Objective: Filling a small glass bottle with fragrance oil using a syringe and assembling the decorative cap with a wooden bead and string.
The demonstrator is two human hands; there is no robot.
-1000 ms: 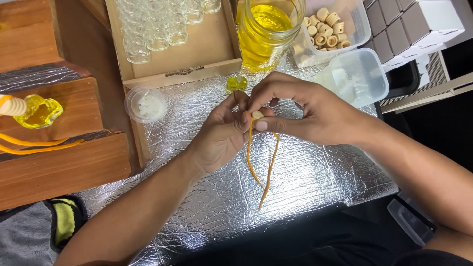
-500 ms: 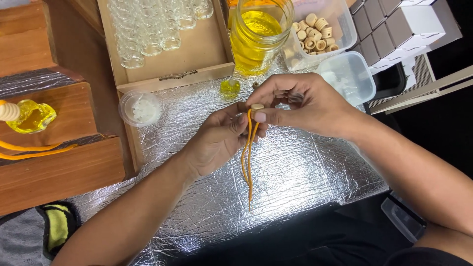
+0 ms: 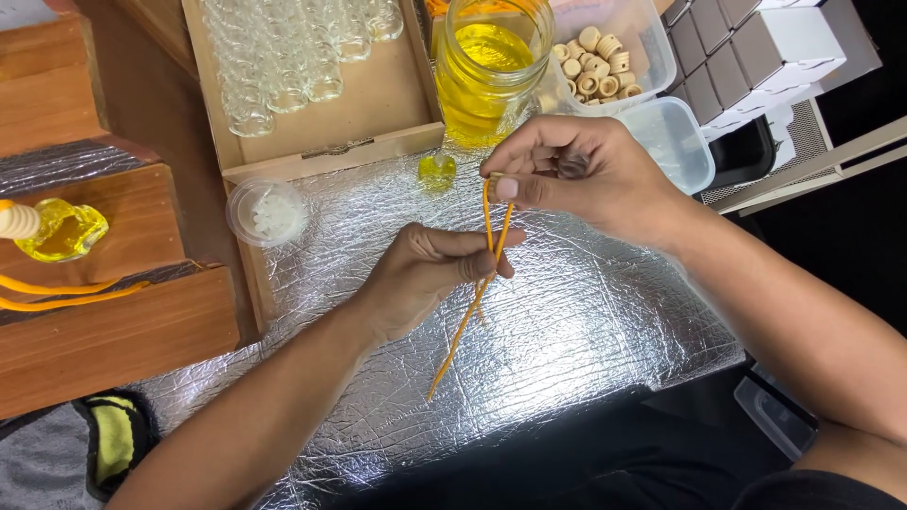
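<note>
Wooden steps: stepped brown wooden blocks at the far left carry a small filled yellow glass bottle with a pale stopper and loose orange cords.
Small cup: a round clear plastic cup with white contents stands on the crinkled silver foil mat, just beside the cardboard box.
Box: a shallow brown cardboard box holds rows of empty clear glass bottles.
Left hand: the left hand is closed, fingers pinching the doubled orange cord partway down.
Cord: the thin orange cord hangs doubled between both hands above the mat, ends trailing toward the person.
Jar: a glass jar of yellow liquid stands behind, a small yellow bottle in front of it.
Right hand: the right hand pinches the cord's top loop between thumb and fingers.
Tub: a clear plastic tub holds pale wooden rings.
</note>
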